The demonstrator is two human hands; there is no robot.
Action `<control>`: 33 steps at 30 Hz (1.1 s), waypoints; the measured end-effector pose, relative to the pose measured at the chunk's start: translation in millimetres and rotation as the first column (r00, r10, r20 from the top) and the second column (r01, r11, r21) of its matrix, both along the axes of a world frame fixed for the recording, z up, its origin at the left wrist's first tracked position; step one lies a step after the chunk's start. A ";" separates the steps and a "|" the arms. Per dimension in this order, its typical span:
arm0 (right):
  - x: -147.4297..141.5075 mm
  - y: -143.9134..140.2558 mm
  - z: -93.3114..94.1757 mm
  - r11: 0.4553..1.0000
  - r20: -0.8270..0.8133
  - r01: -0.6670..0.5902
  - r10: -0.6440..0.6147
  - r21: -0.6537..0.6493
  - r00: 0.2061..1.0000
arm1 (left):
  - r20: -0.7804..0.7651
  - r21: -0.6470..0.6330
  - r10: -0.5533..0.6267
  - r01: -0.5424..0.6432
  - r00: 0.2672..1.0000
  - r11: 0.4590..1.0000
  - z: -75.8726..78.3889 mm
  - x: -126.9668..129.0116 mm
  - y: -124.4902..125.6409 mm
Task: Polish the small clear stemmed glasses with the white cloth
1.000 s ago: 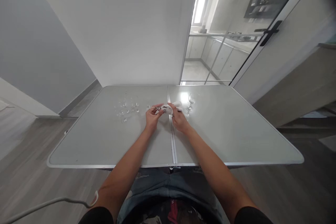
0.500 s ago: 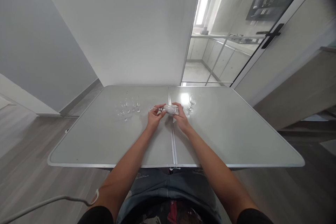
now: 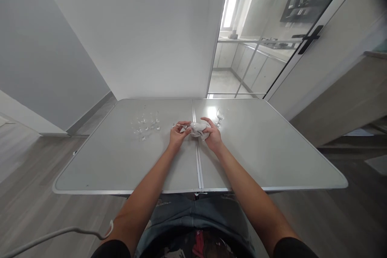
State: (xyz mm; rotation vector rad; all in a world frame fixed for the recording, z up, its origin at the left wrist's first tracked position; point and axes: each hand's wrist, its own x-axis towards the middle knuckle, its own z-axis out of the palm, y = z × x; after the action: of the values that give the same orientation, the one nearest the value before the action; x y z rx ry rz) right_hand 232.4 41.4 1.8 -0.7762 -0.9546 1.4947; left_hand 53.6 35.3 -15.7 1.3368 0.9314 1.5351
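Over the table's middle seam, my left hand (image 3: 177,135) is closed around the stem of a clear stemmed glass (image 3: 196,125), which lies on its side in the air with its bowl pointing right. My right hand (image 3: 214,136) grips a white cloth (image 3: 203,133) at the bowl's mouth. White cloth shows through the bowl, and a fold of it hangs below. Some of my right fingers are hidden by the cloth. Just beyond my right hand, another clear stemmed glass (image 3: 219,116) stands upright on the table.
Several clear glasses (image 3: 146,123) are grouped on the left half of the pale folding table (image 3: 102,165); their outlines are faint. A white wall (image 3: 157,48) rises behind the table, with a glass-panelled door (image 3: 252,62) to the right. A white cable (image 3: 63,230) runs by my left forearm.
My right hand has turned and shifted slightly right, and the cloth is more bunched and hangs lower at the bowl. My left hand keeps its hold on the stem.
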 end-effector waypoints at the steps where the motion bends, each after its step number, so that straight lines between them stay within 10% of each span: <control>1: -0.8 -1.0 0.3 1.000 0.038 0.016 -0.017 0.026 0.999 | 0.008 0.003 0.010 -0.010 1.000 1.000 0.0 0.8 -0.7; 8: -5.1 -8.5 4.5 0.979 0.360 -0.033 -0.043 0.202 0.932 | 0.004 -0.005 0.003 -0.003 1.000 1.000 -0.2 -1.9 -1.4; 20: 7.4 12.8 -9.7 0.973 -0.104 0.188 -0.203 -0.137 0.974 | 0.257 -0.177 -0.284 0.334 0.924 0.926 3.8 -8.2 -1.3; 26: 11.2 9.2 -3.3 0.919 0.115 0.378 -0.389 0.107 0.914 | 0.294 -0.224 -0.442 0.511 0.847 0.830 11.7 -14.0 -4.5; 33: 13.7 -6.8 11.8 0.882 0.178 0.354 -0.420 0.311 0.890 | -0.090 -0.330 -0.547 0.493 0.832 0.805 2.6 0.3 -6.7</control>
State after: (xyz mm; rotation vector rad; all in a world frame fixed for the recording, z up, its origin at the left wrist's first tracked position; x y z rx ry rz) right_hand 246.1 34.6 13.5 -0.9008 -1.0814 0.9081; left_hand 53.9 28.5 -13.1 1.3804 0.7729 0.8236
